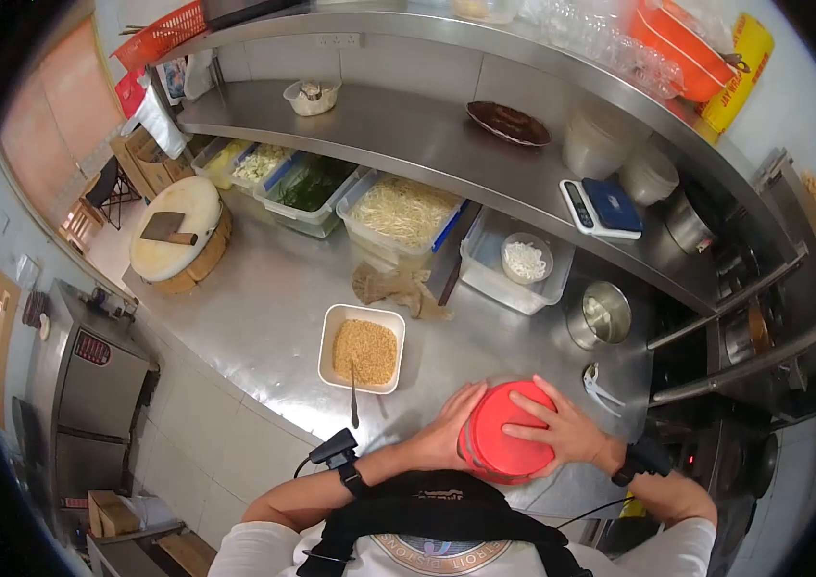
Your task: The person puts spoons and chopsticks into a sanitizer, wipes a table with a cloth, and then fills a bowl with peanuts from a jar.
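A round container with a red lid point(504, 444) is held close to my body at the front edge of the steel table. My left hand point(448, 428) wraps around its left side. My right hand point(569, 428) lies over the right side of the lid, its fingers spread across the top and bent round the edge. What is inside the container is hidden. To the left stands a white square tub point(328, 358) of golden-brown crumbs point(366, 348). A spoon point(354, 404) rests in it, handle toward me.
A crumpled brown cloth point(393, 288), a steel pot point(600, 314) and a pair of pliers-like tongs point(600, 388) lie beyond my hands. Food tubs point(398, 213) line the back under a shelf holding a scale point(600, 207). A cleaver point(167, 229) lies on a round chopping block point(198, 267).
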Demonstrator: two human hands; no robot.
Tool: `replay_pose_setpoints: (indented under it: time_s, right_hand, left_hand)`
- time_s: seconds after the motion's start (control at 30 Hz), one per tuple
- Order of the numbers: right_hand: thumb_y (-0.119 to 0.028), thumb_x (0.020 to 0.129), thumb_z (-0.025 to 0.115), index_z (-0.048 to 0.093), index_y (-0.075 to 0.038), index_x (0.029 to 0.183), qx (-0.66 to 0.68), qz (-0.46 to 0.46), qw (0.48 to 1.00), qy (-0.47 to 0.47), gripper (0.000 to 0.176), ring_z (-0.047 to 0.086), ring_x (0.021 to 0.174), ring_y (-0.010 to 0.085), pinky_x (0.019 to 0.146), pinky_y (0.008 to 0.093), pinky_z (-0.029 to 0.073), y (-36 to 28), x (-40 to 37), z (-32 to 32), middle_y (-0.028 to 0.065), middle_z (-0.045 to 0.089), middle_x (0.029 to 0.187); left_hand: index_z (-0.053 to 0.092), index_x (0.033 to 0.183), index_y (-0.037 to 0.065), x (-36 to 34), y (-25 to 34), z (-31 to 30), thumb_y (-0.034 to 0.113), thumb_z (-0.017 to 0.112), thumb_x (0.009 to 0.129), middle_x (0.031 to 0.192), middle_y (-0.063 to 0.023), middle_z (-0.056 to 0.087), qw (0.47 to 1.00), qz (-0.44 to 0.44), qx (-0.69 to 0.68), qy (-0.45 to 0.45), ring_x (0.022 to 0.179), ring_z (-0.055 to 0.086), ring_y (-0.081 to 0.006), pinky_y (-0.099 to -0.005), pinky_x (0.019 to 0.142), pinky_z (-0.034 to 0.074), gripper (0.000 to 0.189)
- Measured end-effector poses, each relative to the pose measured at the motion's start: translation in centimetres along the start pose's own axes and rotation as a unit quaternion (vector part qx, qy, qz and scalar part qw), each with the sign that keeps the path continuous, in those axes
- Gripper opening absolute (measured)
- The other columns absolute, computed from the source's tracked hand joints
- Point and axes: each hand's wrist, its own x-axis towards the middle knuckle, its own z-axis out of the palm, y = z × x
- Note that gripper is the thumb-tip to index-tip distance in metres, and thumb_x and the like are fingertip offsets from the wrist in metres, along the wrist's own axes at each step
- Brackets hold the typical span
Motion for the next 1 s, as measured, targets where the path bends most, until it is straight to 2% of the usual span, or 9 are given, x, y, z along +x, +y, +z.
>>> replay_pose_setpoints:
  time_s: [0.33,0.37,0.43,0.63,0.83,0.9,0.93,0.97,1.0]
  right_hand:
    - [-0.050,0.051,0.071,0.043,-0.028,0.124,-0.020,0.114,0.991,0.074,0.082,0.025,0.120,0.0442,0.096,0.0507,0.029,-3.0,-0.9,1.3,0.0105,0.027,0.136]
    - [-0.050,0.051,0.071,0.043,-0.027,0.125,-0.027,0.126,0.989,0.074,0.082,0.025,0.120,0.0441,0.096,0.0504,0.029,-3.5,-0.9,1.4,0.0108,0.028,0.136]
    - [-0.048,0.054,0.070,0.047,-0.025,0.122,-0.066,0.203,0.961,0.175,0.075,0.031,0.118,0.0359,0.095,0.0469,0.028,-5.7,-1.0,3.1,0.0080,0.034,0.131]
    - [-0.025,0.074,0.058,0.059,-0.019,0.106,-0.125,0.145,0.950,0.248,0.033,0.043,0.108,0.0185,0.088,0.0415,0.033,-8.9,0.5,6.4,0.0000,0.048,0.119]
    - [-0.010,0.071,0.061,0.059,-0.004,0.098,0.023,0.145,0.932,0.333,0.027,0.056,0.084,0.0217,0.074,0.0311,0.043,-8.0,-0.1,3.1,0.0063,0.059,0.096]
    - [-0.002,0.073,0.060,0.057,-0.002,0.093,0.007,0.167,0.903,0.395,0.021,0.057,0.080,0.0178,0.070,0.0275,0.045,-6.5,-0.9,4.2,0.0081,0.060,0.088]
    - [0.000,0.075,0.057,0.056,-0.002,0.093,0.224,0.242,0.835,0.441,0.018,0.056,0.081,0.0144,0.071,0.0257,0.044,-6.0,-1.0,4.0,0.0068,0.059,0.087]
    - [0.002,0.078,0.054,0.055,-0.002,0.092,0.431,0.301,0.716,0.460,0.015,0.055,0.082,0.0110,0.072,0.0239,0.043,-5.8,-1.1,3.6,0.0056,0.058,0.087]
    - [0.004,0.080,0.052,0.051,-0.002,0.089,0.440,0.292,0.708,0.470,0.011,0.051,0.082,0.0068,0.070,0.0214,0.042,-5.9,-1.2,2.7,0.0014,0.055,0.084]
  left_hand:
    - [0.003,0.135,0.001,-1.0,-0.1,0.7,0.035,0.078,0.055,0.137,-0.0218,0.014,1.000,0.003,-0.010,0.011,0.127,0.016,-0.0380,-0.0428,0.105,0.016,0.115]
    - [0.003,0.135,0.001,-1.4,-0.1,0.7,0.034,0.078,0.056,0.137,-0.0208,0.015,0.994,-0.049,-0.089,0.032,0.127,0.017,-0.0356,-0.0420,0.104,0.019,0.114]
    - [0.004,0.135,0.001,-2.1,-0.5,1.0,0.033,0.078,0.058,0.137,-0.0198,0.015,0.981,-0.091,-0.165,0.054,0.127,0.018,-0.0333,-0.0412,0.103,0.021,0.112]
    - [0.014,0.137,0.014,-3.2,1.1,0.7,0.028,0.072,0.069,0.139,-0.0094,0.013,0.945,-0.224,-0.234,0.046,0.128,0.018,-0.0263,-0.0437,0.095,0.033,0.090]
    - [0.029,0.130,0.011,-5.1,1.3,-0.6,0.016,0.064,0.076,0.137,-0.0068,0.022,0.968,-0.185,-0.162,0.047,0.124,0.028,-0.0241,-0.0394,0.091,0.038,0.064]
    - [0.035,0.125,0.006,-6.6,0.6,-0.4,0.007,0.055,0.080,0.130,-0.0088,0.036,0.940,-0.220,-0.229,0.121,0.117,0.041,-0.0224,-0.0344,0.089,0.040,0.050]
    - [0.035,0.125,0.006,-7.3,0.2,-0.3,0.007,0.055,0.080,0.130,-0.0088,0.036,0.942,-0.213,-0.230,0.116,0.117,0.041,-0.0224,-0.0344,0.089,0.040,0.050]
    - [0.038,0.122,0.005,-8.0,-0.2,-0.3,0.005,0.055,0.080,0.125,-0.0090,0.040,0.928,-0.232,-0.260,0.133,0.111,0.046,-0.0211,-0.0317,0.086,0.042,0.046]
    - [0.041,0.118,0.003,-8.5,-0.5,-0.2,0.003,0.055,0.079,0.120,-0.0092,0.045,0.911,-0.251,-0.291,0.150,0.106,0.050,-0.0198,-0.0291,0.083,0.043,0.042]
